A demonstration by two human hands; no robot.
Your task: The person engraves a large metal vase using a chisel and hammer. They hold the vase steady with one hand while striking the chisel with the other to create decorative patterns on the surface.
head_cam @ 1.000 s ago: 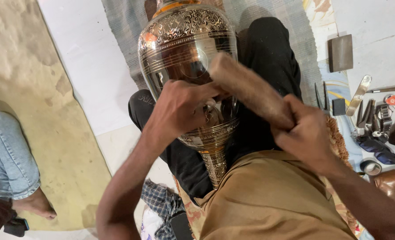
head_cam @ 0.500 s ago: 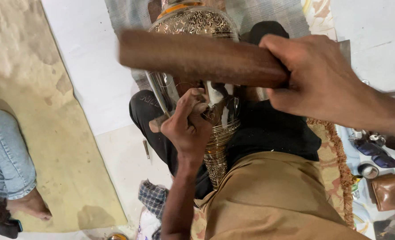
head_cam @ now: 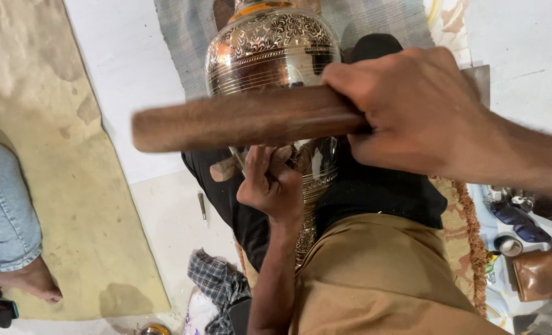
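Observation:
A large engraved metal vase lies across my lap, its neck pointing toward me. My right hand grips a thick brown wooden stick, held level in front of the vase close to the camera. Below the stick, my left hand is closed on a small wooden-handled tool pressed against the vase's lower body. The tool's tip is hidden behind the stick.
Another person's jeans-clad leg and bare foot rest on a tan mat at left. A checked cloth lies by my knee. A small loose tool lies on the white floor. Tins and a brown pouch sit at right.
My right hand has raised the wooden stick from the vase to a level position near the camera. My left hand has slid lower on the vase, holding the small tool.

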